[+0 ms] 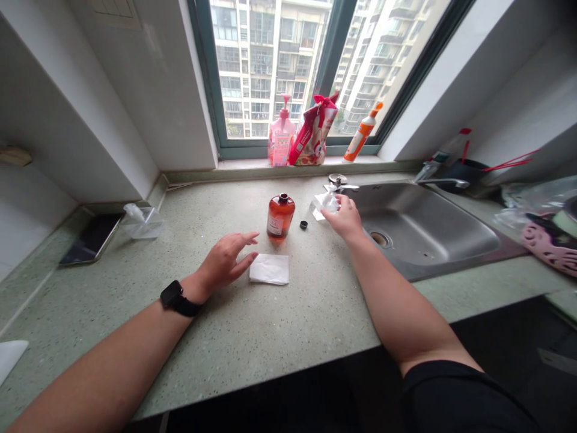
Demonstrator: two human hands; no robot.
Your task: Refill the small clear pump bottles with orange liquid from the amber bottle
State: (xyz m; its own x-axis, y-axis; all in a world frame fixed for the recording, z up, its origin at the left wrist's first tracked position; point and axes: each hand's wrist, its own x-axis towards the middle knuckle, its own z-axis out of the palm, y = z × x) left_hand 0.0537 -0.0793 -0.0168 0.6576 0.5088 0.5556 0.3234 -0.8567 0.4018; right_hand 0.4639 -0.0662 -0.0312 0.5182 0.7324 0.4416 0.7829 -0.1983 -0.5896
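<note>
My left hand [229,258] hovers by a folded white tissue [269,269], fingers outstretched and holding nothing. Just beyond the tissue stands an amber bottle [280,216] with a pale label, upright, its black neck uncapped. A small black cap [303,225] lies on the counter to the bottle's right. At the sink's left edge, my right hand [346,218] has its fingers closed around a small clear square container [317,205] with a pale top; the fingers hide part of it. A similar clear container [146,225] with a whitish top sits at the left.
A phone [92,239] lies at the left wall. The steel sink [433,222] is on the right, with a metal strainer [337,178] behind its corner. A pink pump bottle [282,141], red bag [315,132] and orange-white bottle [360,137] line the windowsill.
</note>
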